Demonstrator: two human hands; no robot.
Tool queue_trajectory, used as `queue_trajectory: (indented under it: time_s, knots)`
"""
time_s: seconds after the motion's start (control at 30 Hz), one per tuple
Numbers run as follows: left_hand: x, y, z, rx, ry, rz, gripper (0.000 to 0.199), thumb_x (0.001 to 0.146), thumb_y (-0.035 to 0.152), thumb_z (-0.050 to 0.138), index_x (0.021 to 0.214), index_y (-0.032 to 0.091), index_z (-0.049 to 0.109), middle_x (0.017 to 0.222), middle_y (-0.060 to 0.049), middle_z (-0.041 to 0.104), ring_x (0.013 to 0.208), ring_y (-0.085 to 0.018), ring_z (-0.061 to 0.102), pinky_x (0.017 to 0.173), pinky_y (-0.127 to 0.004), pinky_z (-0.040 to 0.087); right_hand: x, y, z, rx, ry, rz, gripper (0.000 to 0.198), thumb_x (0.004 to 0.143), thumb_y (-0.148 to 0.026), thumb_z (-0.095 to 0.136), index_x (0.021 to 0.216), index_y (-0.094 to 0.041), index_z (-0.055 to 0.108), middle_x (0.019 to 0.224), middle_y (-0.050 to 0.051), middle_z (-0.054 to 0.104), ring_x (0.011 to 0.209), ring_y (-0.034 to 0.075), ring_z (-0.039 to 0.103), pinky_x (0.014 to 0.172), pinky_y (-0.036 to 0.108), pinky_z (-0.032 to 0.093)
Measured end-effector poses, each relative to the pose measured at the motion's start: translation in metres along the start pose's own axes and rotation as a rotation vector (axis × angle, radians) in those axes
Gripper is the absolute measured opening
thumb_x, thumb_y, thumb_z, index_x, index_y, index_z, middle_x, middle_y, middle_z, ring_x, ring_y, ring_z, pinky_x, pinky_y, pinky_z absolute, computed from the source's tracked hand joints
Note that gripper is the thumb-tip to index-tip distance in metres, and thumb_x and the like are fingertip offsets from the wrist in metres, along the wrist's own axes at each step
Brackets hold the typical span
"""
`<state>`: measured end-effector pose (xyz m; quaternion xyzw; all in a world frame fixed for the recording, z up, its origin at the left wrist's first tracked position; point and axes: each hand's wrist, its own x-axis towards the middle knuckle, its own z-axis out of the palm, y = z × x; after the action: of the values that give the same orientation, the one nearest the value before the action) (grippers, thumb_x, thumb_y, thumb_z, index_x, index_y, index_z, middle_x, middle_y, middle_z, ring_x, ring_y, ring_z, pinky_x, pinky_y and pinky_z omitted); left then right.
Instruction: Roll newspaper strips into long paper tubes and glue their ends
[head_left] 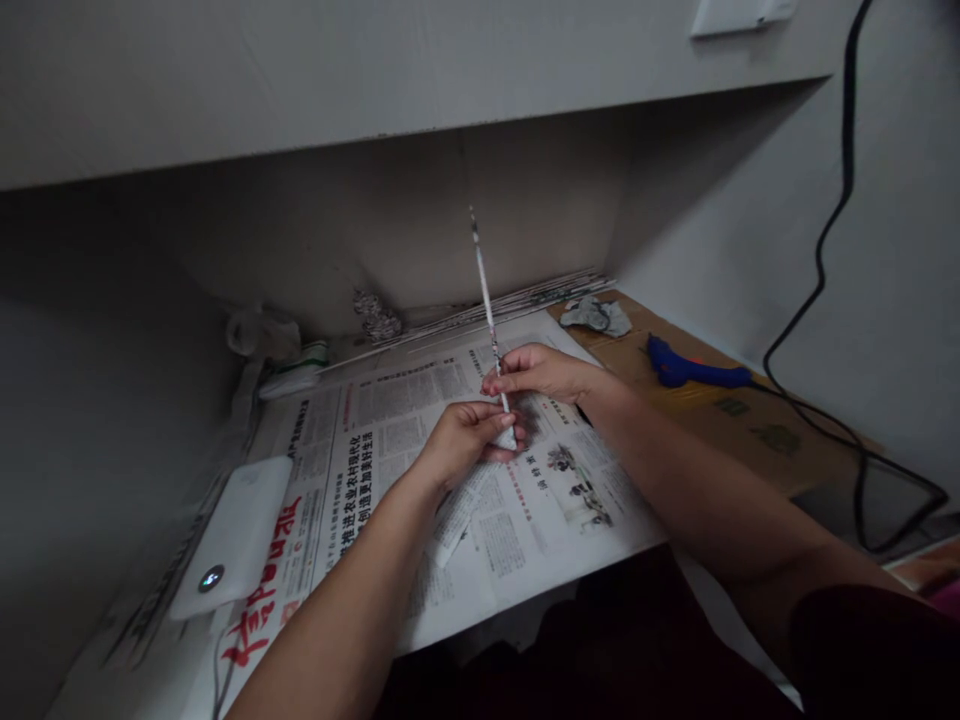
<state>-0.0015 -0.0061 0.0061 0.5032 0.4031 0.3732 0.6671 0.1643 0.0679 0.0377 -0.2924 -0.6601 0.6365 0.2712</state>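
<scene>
A thin rolled newspaper stick (486,290) points up and away from me, slightly tilted to the left. My left hand (472,435) pinches its lower end, where a bit of loose paper shows between the fingers. Just above, my right hand (536,370) has its fingertips closed around the stick. Both hands are over a spread newspaper (397,420) covering the work surface. A loose strip of printed paper (454,530) lies on that sheet below my left hand.
Several thin paper sticks (517,298) lie along the back wall, beside a rolled-up woven piece (377,315). A blue glue gun (686,365) with a black cord (817,270) rests on cardboard (750,440) at right. A white power bank (236,535) is at left; an overhang (375,70) spans above.
</scene>
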Motion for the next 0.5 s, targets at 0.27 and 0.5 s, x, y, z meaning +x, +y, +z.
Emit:
queue_trajectory:
  time_s: [0.27,0.5]
  knots:
    - [-0.0007,0.0031,-0.0008,-0.026,-0.015,0.001,0.031,0.075,0.032,0.067,0.094,0.009,0.066,0.087,-0.013,0.068,0.073,-0.018,0.066,0.063,-0.030,0.056,-0.0039,-0.0023,-0.0016,0.080,-0.142,0.019,0.031,0.073,-0.035,0.070,0.093,-0.011,0.068,0.083,0.005,0.067,0.067,0.009,0.059,0.063,0.022,0.049]
    - [-0.0013,0.0050,0.0004,-0.019,0.016,-0.008,0.030,0.073,0.031,0.069,0.093,0.009,0.067,0.086,-0.012,0.069,0.072,-0.018,0.066,0.064,-0.031,0.056,-0.0035,-0.0024,-0.0008,0.085,0.002,-0.002,0.028,0.068,-0.031,0.075,0.087,-0.011,0.068,0.086,0.006,0.067,0.071,0.011,0.060,0.064,0.021,0.049]
